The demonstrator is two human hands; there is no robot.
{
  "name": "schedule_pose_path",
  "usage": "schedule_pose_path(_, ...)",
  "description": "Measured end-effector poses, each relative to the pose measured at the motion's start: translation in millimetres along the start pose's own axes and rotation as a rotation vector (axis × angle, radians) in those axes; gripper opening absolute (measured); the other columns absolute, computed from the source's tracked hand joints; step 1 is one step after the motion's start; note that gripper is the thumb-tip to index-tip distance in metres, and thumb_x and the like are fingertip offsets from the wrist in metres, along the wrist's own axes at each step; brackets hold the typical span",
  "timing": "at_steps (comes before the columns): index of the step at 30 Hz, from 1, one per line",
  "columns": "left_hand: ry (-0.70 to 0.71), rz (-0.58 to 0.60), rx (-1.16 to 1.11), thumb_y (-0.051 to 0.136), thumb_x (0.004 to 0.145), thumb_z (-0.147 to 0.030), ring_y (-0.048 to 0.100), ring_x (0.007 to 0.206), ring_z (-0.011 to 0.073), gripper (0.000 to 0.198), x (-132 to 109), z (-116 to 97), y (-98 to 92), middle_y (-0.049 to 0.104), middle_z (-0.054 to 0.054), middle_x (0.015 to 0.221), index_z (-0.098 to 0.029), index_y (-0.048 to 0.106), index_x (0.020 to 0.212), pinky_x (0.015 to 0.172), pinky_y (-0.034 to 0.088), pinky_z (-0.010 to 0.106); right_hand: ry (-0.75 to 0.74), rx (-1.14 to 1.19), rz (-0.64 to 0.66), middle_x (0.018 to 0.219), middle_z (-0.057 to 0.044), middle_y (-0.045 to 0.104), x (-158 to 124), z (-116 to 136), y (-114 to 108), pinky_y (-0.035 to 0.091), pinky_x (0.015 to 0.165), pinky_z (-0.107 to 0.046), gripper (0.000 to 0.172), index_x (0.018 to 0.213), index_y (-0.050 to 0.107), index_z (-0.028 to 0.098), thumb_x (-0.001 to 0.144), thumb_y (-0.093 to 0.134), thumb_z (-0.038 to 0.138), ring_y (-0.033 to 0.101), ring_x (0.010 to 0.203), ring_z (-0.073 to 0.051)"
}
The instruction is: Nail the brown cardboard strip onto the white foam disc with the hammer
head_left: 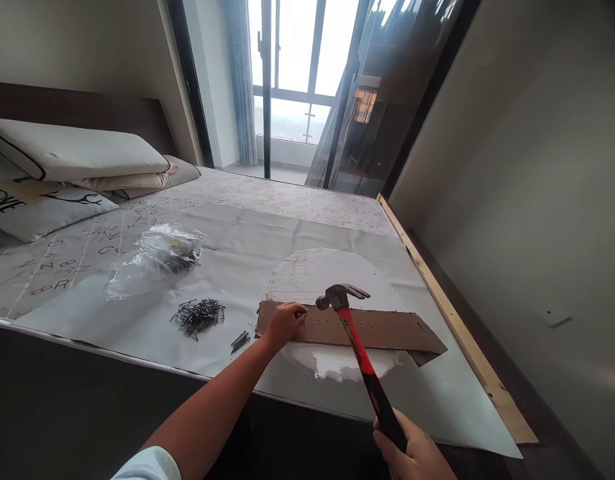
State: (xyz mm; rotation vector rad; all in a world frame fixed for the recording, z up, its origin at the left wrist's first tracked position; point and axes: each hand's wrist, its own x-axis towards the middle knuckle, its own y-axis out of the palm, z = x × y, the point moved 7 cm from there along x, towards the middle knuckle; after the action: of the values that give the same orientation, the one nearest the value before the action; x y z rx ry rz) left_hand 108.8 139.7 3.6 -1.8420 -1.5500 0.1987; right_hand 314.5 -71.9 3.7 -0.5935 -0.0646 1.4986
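My left hand (287, 322) is closed in a pinch over the left part of a brown cardboard strip (382, 331). What looks like a nail is between the fingertips, mostly hidden by them. Small dark nail heads or holes run in rows along the strip to the right of the fingers. My right hand (412, 443) grips the black lower handle of a claw hammer (358, 343) with a red upper shaft. The hammer's metal head is raised just right of my left fingertips. Under the strip lies a round white foam board (332, 270), with a ragged near edge.
A pile of loose nails (200, 316) and a small bundle of nails (240, 341) lie left of the strip. Behind them is a clear plastic bag (160, 253) with dark contents. A grey-white sheet (227, 230) covers the bed; a wooden rail (447, 307) runs along its right side.
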Motion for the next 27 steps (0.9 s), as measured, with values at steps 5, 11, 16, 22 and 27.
schedule_pose_path(5, 0.050, -0.028, 0.036, 0.055, 0.074, -0.014, 0.061, 0.069, 0.0132, 0.014, -3.2, 0.5, 0.2, 0.069, 0.003, 0.076, -0.018, 0.068, 0.072, 0.065, 0.047, 0.022, -0.076, -0.182, 0.046, 0.063, -0.001, 0.054, 7.2, 26.3, 5.3, 0.036, 0.055, -0.025, 0.031, 0.074, 0.056, 0.019, 0.078, 0.047, 0.049, 0.048, 0.059, -0.017)
schedule_pose_path(11, 0.060, -0.087, 0.077, 0.060, 0.070, -0.012, 0.060, 0.069, 0.0123, 0.011, -3.5, 10.1, 1.1, 0.067, 0.000, 0.071, -0.019, 0.069, 0.070, 0.069, 0.046, 0.022, -0.114, -0.318, 0.077, 0.072, -0.005, 0.064, 6.0, 44.6, 1.2, 0.041, 0.062, -0.027, 0.034, 0.082, 0.059, 0.018, 0.080, 0.043, 0.047, 0.057, 0.067, -0.021)
schedule_pose_path(16, 0.075, -0.073, 0.033, 0.060, 0.070, -0.009, 0.061, 0.074, 0.0133, 0.013, -3.7, 13.2, 5.4, 0.069, 0.002, 0.074, -0.018, 0.068, 0.070, 0.073, 0.045, 0.024, -0.137, -0.365, 0.045, 0.067, -0.003, 0.063, 3.5, 49.1, -6.0, 0.040, 0.057, -0.026, 0.034, 0.085, 0.058, 0.020, 0.082, 0.042, 0.050, 0.056, 0.061, -0.020)
schedule_pose_path(22, 0.045, -0.054, 0.076, 0.061, 0.069, -0.009, 0.061, 0.071, 0.0135, 0.011, -4.6, 18.2, 6.2, 0.068, 0.001, 0.071, -0.018, 0.067, 0.065, 0.070, 0.045, 0.023, -0.144, -0.429, 0.157, 0.073, -0.005, 0.064, 11.2, 36.8, 10.6, 0.042, 0.063, -0.027, 0.027, 0.078, 0.055, 0.019, 0.083, 0.042, 0.042, 0.057, 0.068, -0.021)
schedule_pose_path(27, 0.047, -0.044, 0.031, 0.059, 0.069, -0.009, 0.062, 0.074, 0.0131, 0.012, -5.4, 18.8, 5.4, 0.069, 0.001, 0.075, -0.018, 0.067, 0.069, 0.071, 0.044, 0.023, -0.177, -0.382, 0.088, 0.071, -0.004, 0.063, 9.4, 43.4, 1.5, 0.042, 0.060, -0.025, 0.032, 0.080, 0.056, 0.020, 0.084, 0.041, 0.048, 0.056, 0.066, -0.020)
